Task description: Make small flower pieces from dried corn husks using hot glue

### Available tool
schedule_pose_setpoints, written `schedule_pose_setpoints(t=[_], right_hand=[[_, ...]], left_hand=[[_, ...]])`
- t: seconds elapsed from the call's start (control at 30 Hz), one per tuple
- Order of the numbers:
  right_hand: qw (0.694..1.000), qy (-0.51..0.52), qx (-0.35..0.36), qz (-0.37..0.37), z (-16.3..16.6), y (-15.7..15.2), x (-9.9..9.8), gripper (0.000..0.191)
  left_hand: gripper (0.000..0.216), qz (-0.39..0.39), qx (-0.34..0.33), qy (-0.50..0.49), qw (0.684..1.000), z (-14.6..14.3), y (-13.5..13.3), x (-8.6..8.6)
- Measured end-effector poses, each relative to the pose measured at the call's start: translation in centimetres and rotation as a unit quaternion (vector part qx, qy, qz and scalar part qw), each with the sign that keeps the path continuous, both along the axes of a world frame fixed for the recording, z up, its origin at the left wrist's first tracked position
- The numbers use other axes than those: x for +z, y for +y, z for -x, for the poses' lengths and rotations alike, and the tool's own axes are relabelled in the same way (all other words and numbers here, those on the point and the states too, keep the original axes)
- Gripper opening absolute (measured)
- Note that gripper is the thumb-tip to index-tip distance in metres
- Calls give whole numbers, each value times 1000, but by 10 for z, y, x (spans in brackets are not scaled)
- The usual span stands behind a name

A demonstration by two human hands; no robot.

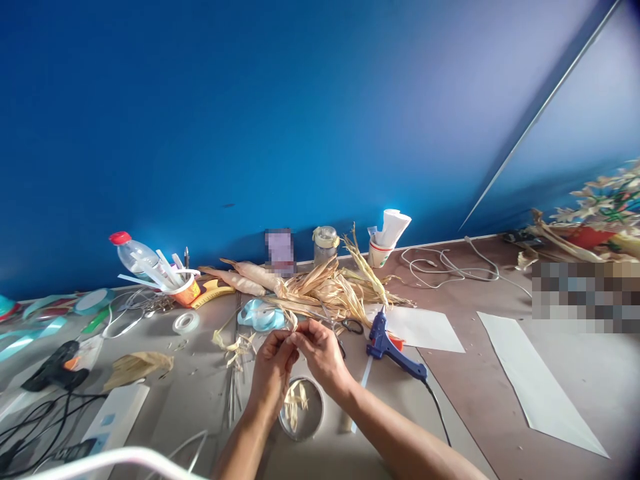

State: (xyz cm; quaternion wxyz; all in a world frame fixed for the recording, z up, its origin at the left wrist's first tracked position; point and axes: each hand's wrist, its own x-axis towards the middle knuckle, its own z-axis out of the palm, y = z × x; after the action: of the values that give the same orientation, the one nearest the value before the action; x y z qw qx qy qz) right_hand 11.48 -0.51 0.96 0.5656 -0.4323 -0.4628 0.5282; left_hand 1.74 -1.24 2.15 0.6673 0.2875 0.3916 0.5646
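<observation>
Pinching a dried husk strip [291, 321] with the fingers of left hand [273, 357] and right hand [323, 353], the person is likely risking splitting the brittle strip by tugging too hard.

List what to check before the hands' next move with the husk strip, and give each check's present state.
1. Grip: left hand and right hand both pinch the husk strip at the fingertips: ok.
2. Catch: dish holding husk bits lies below the hands: ok.
3. Reach: glue gun lies on the table just right of the right hand: ok.
4. Heat: whether the glue gun is hot: cannot tell.
5. Reach: scissors lie just behind the hands, partly hidden: ok.
</observation>
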Motion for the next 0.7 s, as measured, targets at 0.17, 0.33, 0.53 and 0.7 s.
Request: schedule_pose_setpoints(t=[0.17,0.33,0.53,0.7], right_hand=[[1000,20,-5,-6,0,3,-2,19],[1000,19,-10,-11,-2,3,-2,19],[999,44,-17,-6,-2,2,1,20],[996,88,9,25,0,4,4,25]], left_hand=[[14,-15,-8,-9,1000,0,0,-3],[12,-29,-23,-25,999,-1,-1,-6],[11,-30,-30,-31,999,-2,-1,-6],[11,-31,-29,1,999,1,-1,-10]])
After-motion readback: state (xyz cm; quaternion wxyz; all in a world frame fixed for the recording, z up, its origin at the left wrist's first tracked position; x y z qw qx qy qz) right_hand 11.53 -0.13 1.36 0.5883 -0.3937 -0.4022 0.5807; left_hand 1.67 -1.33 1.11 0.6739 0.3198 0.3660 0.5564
